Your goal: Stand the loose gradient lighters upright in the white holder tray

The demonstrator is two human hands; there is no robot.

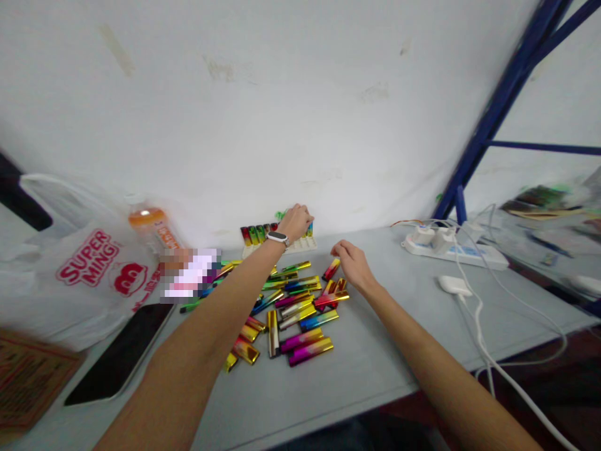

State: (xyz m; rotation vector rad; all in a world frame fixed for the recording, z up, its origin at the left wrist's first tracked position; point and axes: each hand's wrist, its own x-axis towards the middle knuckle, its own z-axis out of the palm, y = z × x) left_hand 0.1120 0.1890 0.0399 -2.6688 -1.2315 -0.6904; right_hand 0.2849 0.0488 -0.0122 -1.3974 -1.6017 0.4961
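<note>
Against the wall stands a white slotted tray [304, 245] with a row of shiny coloured lighters [257, 235] upright in it. Over its right part, my left hand [297, 223] is closed, fingertips at the top of a blue and yellow lighter [310, 229]; the hand hides the middle of the row. My right hand [353, 260] is at the right edge of a loose pile of lighters [300, 313]. Its fingers are curled together at the upper end of a red and yellow lighter [331, 269]. My left forearm covers part of the pile.
At left are a white plastic bag [94, 269], an orange-capped bottle [150, 219], a black phone [122, 354] and a brown carton [35, 376]. On the right lie a power strip [455, 250], a white charger [454, 285] and loose cables, beside a blue metal frame [488, 119].
</note>
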